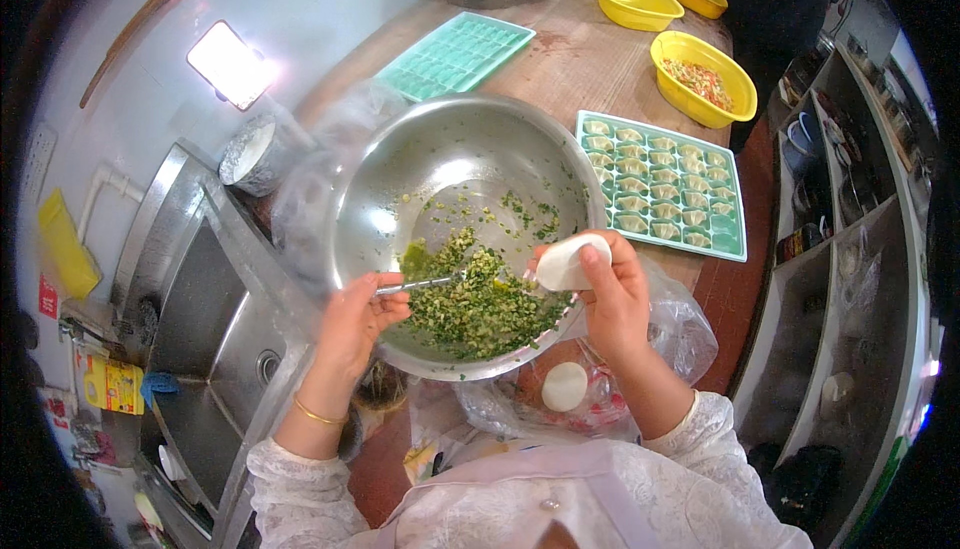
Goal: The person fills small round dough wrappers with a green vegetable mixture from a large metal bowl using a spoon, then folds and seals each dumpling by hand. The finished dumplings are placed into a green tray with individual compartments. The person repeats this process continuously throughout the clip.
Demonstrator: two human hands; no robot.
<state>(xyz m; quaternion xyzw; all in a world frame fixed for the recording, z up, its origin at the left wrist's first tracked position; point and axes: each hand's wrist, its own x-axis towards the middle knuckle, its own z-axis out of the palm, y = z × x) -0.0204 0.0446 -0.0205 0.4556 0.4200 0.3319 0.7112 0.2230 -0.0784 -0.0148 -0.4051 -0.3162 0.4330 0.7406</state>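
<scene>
A wide stainless steel bowl [480,144] stands before me, with chopped green filling [487,316] heaped on its near side. My left hand [360,316] grips a thin metal utensil [416,285], whose far end reaches into the filling. In my right hand [619,294] is a round white dough wrapper [564,265], held above the bowl's right rim between thumb and fingers. Another wrapper [565,387] lies by clear plastic near my body. To the right, a green compartment tray [739,237] holds rows of folded dumplings [664,174].
An additional green tray [457,53] lies behind the bowl. Several yellow basins stand at the back right, one basin [742,95] with shredded filling. A person [780,8] in dark clothing is beyond them. A steel sink [232,339] is at left, shelves [810,286] at right.
</scene>
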